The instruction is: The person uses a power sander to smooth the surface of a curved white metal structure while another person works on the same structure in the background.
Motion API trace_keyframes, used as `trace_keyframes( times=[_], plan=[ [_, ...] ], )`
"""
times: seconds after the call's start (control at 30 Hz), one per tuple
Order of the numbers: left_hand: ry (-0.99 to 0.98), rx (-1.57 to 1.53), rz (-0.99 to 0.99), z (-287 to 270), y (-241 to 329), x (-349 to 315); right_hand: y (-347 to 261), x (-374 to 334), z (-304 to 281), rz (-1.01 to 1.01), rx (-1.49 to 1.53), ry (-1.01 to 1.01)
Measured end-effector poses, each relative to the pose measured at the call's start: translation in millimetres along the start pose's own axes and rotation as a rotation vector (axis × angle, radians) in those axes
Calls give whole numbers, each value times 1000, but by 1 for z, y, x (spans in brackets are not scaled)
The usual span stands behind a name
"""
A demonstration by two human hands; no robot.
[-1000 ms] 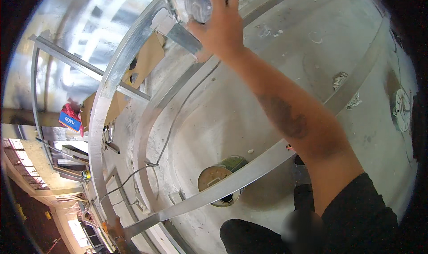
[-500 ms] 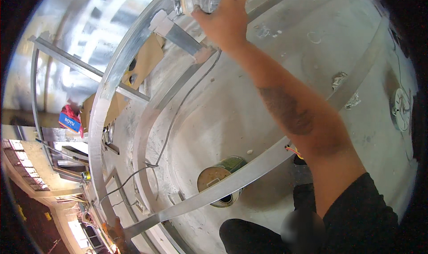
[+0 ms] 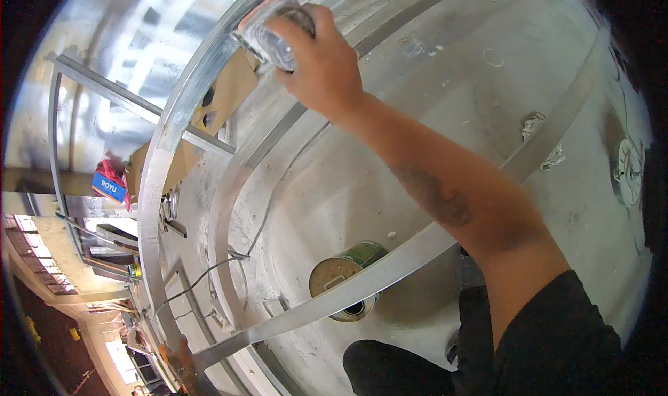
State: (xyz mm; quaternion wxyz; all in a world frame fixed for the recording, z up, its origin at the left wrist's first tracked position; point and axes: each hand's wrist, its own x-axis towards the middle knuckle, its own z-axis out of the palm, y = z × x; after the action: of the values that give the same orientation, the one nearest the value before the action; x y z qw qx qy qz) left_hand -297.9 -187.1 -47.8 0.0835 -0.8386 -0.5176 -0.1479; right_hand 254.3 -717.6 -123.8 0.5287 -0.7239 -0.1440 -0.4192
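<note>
A hand-sized sander (image 3: 268,31) with a clear, shiny body and a reddish edge is in my right hand (image 3: 323,66), its fingers curled over the top. The tool lies against the upper part of a large curved metal frame (image 3: 158,163); its underside is hidden. A grey cord (image 3: 268,208) runs from near my right wrist down to the left. At the lower left, my left hand (image 3: 182,365) is closed round the frame where a curved crossbar (image 3: 362,285) joins it. Part of that hand lies in shadow.
A round paint can (image 3: 334,278) stands on the floor behind the crossbar. Cardboard (image 3: 233,90) lies beyond the frame, and a blue and red box (image 3: 110,186) is at the left. A white round dial (image 3: 628,172) and crumpled scraps (image 3: 534,125) lie to the right.
My right hand has moved left and slightly down with the sander, which has tilted and now covers the short upright piece between the frame's rings. My left hand stays put.
</note>
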Motion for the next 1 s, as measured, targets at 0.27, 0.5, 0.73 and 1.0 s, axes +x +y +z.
trace_keyframes(
  times=[0.27,0.5,0.73,1.0],
  plan=[
    [-34,-86,24,11,-22,13,0,-1,-2,-90,-68,-7],
    [41,-93,81,13,-19,9,17,9,-14,-13,-38,17],
    [20,-5,-1,19,-24,16,27,16,-17,1,-79,56],
    [86,47,57,11,-47,23,27,28,-29,32,-11,64]
  ],
)
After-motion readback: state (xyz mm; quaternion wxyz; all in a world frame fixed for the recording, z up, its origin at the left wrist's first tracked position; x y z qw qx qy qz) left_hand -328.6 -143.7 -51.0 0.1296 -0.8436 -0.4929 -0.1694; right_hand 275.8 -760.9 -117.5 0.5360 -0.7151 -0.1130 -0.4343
